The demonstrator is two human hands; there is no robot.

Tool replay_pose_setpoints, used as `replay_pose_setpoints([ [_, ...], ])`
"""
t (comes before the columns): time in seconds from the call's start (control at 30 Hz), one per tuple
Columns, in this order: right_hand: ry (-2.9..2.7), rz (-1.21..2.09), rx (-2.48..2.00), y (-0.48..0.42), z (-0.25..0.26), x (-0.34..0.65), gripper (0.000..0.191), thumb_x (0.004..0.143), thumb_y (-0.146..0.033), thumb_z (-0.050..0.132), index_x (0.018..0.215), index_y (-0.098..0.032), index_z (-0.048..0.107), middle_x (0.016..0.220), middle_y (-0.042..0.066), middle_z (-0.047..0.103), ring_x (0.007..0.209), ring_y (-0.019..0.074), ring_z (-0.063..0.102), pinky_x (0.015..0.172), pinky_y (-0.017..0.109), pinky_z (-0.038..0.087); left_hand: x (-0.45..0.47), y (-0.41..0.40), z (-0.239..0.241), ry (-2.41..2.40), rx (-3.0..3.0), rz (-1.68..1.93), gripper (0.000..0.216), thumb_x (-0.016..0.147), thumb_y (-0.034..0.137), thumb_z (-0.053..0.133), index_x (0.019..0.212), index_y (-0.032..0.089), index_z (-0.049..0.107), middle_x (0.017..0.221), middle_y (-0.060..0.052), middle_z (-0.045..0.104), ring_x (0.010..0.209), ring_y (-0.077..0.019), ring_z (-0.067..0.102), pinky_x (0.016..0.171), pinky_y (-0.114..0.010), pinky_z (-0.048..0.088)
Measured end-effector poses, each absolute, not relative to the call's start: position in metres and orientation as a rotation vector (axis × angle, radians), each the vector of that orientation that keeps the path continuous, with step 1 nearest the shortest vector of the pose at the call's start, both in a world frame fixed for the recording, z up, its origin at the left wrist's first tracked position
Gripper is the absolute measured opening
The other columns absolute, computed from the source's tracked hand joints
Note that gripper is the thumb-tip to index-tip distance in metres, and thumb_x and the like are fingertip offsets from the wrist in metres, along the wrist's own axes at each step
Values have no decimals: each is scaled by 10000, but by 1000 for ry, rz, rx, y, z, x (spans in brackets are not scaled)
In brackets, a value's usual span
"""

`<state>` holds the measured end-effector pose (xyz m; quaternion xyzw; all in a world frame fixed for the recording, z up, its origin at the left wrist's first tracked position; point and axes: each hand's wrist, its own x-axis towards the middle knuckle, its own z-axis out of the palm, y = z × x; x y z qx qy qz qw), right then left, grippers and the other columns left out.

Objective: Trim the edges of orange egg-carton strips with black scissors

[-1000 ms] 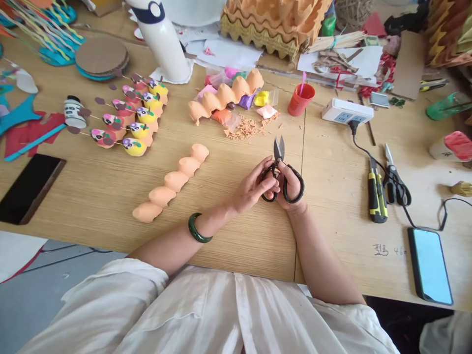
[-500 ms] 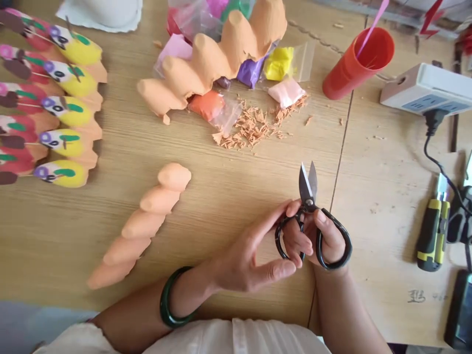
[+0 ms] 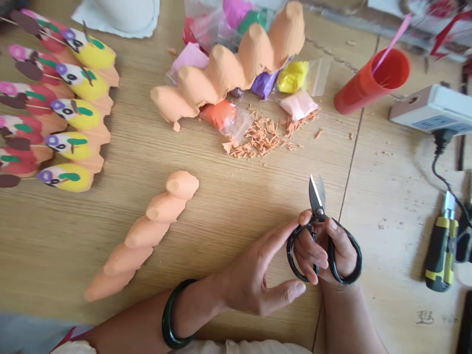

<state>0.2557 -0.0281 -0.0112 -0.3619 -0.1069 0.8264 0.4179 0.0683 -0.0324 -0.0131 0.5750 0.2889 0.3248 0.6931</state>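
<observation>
My right hand point(image 3: 341, 248) grips the scissors point(image 3: 321, 236) near the worktop's front edge; my left hand point(image 3: 258, 280), half open, touches one loop. Trimmings point(image 3: 263, 140) lie by one carton strip point(image 3: 228, 73); the nearer strip point(image 3: 142, 236) looks uncut.

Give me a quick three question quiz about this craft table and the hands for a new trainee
1. True or false: the right hand has its fingers through the loops of the black scissors.
2. Which lies nearest the left hand? A) the red cup B) the loose orange egg-carton strip C) the white power strip
3. Fill in: the left wrist wears a dark green ____.

Key
1. True; the blades point away from the person, slightly parted.
2. B
3. bangle
</observation>
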Motion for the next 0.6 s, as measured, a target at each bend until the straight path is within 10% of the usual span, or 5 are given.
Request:
replay_pose_setpoints([
  [0.4,-591,1919,-786,-5,-24,249,251,976,-423,623,951,-181,682,503,-100,389,375,66,376,358,161,406,81,-19,-38,536,1062,765,886,863,325,758,1613,102,343,1439,-214,640,1320,-355,647,1138,-514,529],
  [0.6,-622,1888,-865,-3,-21,242,354,1059,-481,498,931,-181,636,508,-107,383,384,55,324,398,169,417,47,-49,-19,870,1966,1048,427,961,274,611,1367,142,631,1469,-160,622,1392,-265,575,1217,-471,456],
])
